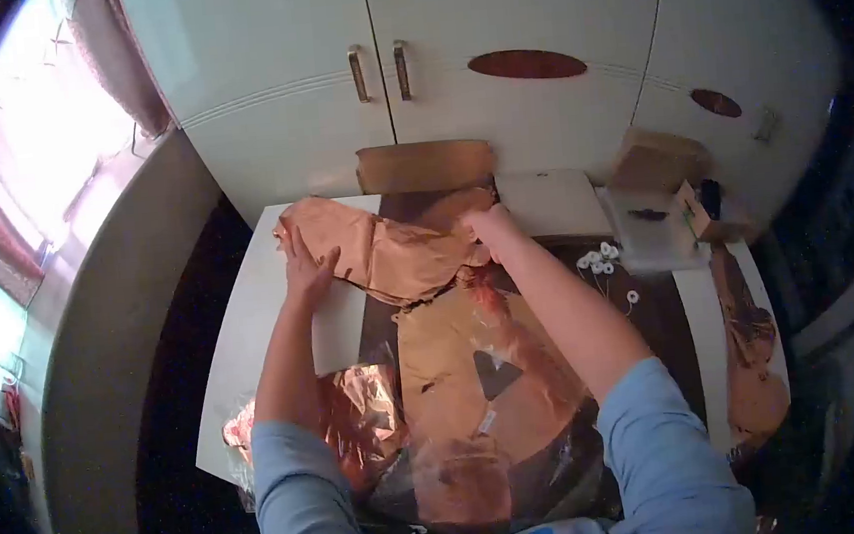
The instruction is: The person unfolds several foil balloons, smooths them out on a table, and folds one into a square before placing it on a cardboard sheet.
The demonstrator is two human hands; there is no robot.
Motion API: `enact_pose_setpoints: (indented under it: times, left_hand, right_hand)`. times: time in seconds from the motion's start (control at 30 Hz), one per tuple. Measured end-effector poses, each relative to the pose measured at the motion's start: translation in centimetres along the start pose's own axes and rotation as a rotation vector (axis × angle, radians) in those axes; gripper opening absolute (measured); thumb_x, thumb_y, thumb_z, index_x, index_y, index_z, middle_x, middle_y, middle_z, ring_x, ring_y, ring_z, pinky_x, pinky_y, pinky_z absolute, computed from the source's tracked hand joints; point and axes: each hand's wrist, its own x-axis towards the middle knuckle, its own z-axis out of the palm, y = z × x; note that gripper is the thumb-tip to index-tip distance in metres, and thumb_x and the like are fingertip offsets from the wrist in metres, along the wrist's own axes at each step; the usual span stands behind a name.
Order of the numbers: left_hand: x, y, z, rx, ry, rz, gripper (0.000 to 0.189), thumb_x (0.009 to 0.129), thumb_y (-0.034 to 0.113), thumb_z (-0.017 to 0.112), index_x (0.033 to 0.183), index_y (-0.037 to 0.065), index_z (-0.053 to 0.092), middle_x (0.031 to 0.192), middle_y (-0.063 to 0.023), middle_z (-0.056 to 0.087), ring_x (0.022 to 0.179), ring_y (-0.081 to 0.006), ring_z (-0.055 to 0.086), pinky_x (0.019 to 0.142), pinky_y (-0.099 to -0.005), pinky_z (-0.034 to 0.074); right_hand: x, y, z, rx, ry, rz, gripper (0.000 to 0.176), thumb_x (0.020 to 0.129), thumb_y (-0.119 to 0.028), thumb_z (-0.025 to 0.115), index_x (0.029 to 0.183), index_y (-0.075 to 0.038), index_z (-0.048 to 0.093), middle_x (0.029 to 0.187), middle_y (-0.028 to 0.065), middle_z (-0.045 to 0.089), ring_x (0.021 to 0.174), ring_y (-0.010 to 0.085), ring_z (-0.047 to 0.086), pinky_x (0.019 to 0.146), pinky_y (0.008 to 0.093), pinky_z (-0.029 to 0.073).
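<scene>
A flat rose-gold foil balloon (375, 246) lies across the far part of the table, creased and uninflated. My left hand (304, 269) rests with fingers spread on its left end. At its right end my right hand (485, 230) has its fingers closed on the foil; the fingertips are partly hidden. Nearer to me, clear plastic packaging with more flat rose-gold foil (444, 351) spreads over the middle of the table. A dark triangle shows in it.
Crumpled shiny foil (362, 403) lies by my left forearm. Several small white round pieces (602, 260) sit right of my right forearm. Beyond are an open cardboard box (700, 210), a clear tray (646, 240) and cabinet doors (507, 10). More foil (754, 382) lies at the right edge.
</scene>
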Motion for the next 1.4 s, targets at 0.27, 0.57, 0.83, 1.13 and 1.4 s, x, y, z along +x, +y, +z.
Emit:
enact_pose_setpoints:
  times: [0.27,0.57,0.83,1.13,1.4]
  left_hand:
    - [-3.7,8.8,-9.3,-0.022,-0.054,0.112,0.073,0.079,0.029,0.076,0.137,0.004,0.04,0.147,-0.0332,0.027,0.134,-0.048,0.033,0.108,-0.0458,0.035]
    - [-25.8,23.9,-18.9,0.014,-0.446,0.466,0.07,0.066,0.031,0.083,0.127,0.008,0.056,0.137,-0.0172,0.047,0.134,-0.0412,0.037,0.11,-0.0556,0.029]
    - [-31.4,24.8,-15.8,-0.175,-0.19,0.509,0.028,0.075,0.019,0.073,0.098,0.007,0.06,0.118,-0.0176,0.054,0.125,-0.0394,0.047,0.108,-0.0532,0.032]
    - [-45.8,26.5,-14.7,-0.966,-0.24,-0.333,0.043,0.084,0.011,0.064,0.125,0.003,0.053,0.131,-0.0107,0.051,0.117,-0.023,0.054,0.1,-0.0439,0.044]
    - [-48.9,28.3,-19.2,-1.632,-0.264,-0.867,0.05,0.094,0.037,0.049,0.134,0.007,0.046,0.135,-0.0086,0.05,0.111,-0.0224,0.057,0.095,-0.0438,0.047]
  right_hand:
    - [-9.1,-3.3,-6.7,-0.493,-0.407,-0.27,0.047,0.077,-0.02,0.07,0.117,0.004,0.059,0.109,0.0198,0.064,0.098,0.0262,0.063,0.086,0.0369,0.05]
    - [-25.3,2.9,-17.5,-1.206,-0.363,-0.59,0.064,0.073,-0.047,0.074,0.118,-0.002,0.062,0.143,0.0205,0.04,0.138,0.0444,0.026,0.114,0.0489,0.025]
    - [-31.5,5.5,-17.3,-0.831,0.092,-1.126,0.029,0.088,-0.019,0.064,0.113,-0.004,0.065,0.128,0.0177,0.056,0.13,0.0415,0.042,0.107,0.0507,0.036]
    - [-46.7,6.4,-9.2,-0.219,-0.649,-1.182,0.04,0.092,-0.031,0.055,0.119,-0.003,0.057,0.135,0.0196,0.046,0.128,0.0411,0.039,0.105,0.0609,0.03]
    - [-46.5,11.4,-2.6,-0.06,-0.491,-1.149,0.018,0.079,-0.02,0.07,0.086,-0.009,0.057,0.092,0.0107,0.058,0.093,0.0357,0.056,0.087,0.0485,0.044]
